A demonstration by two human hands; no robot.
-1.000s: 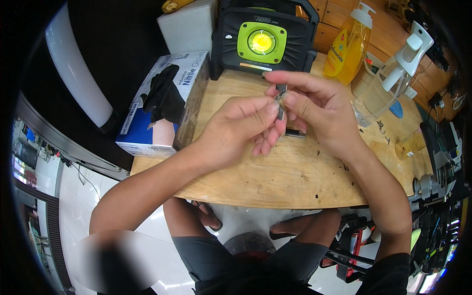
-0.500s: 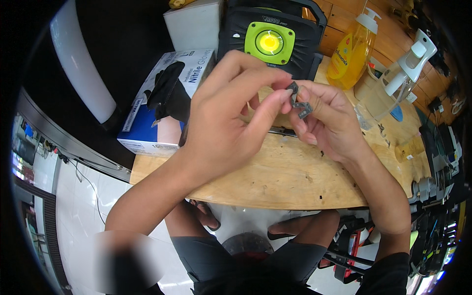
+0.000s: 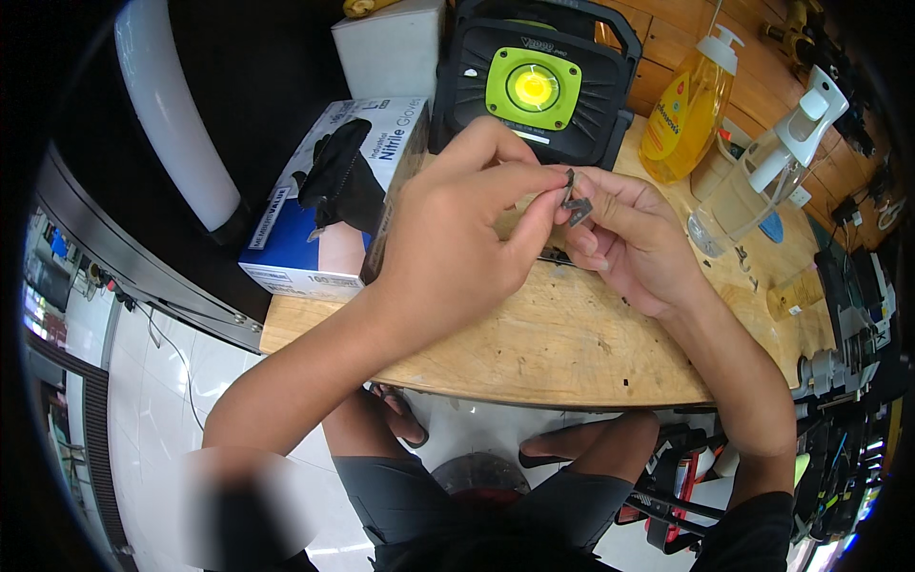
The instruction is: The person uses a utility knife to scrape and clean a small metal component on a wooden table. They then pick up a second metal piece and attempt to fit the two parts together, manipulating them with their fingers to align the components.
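Observation:
Between my fingertips is a small dark grey angular piece [image 3: 579, 210], held up above the wooden tabletop. My left hand [image 3: 477, 219] pinches its upper end between thumb and index finger. My right hand [image 3: 637, 229] grips the piece from the other side, thumb on top and fingers curled beneath. The piece's exact kind is too small to tell, and my fingertips partly cover it. Behind the hands, a thin dark strip [image 3: 556, 256] lies on the table, mostly hidden by them.
A glove box [image 3: 310, 276] with a black glove poking out stands left. A lit work lamp [image 3: 467, 105] is at the back. To the right stand a yellow pump bottle [image 3: 679, 119] and a clear spray bottle [image 3: 753, 181]. Small dark bits [image 3: 743, 255] lie on the wooden table [image 3: 562, 348].
The small piece has turned between my fingers and now shows less of its flat face. Both hands stay close together; the whole view has shifted slightly.

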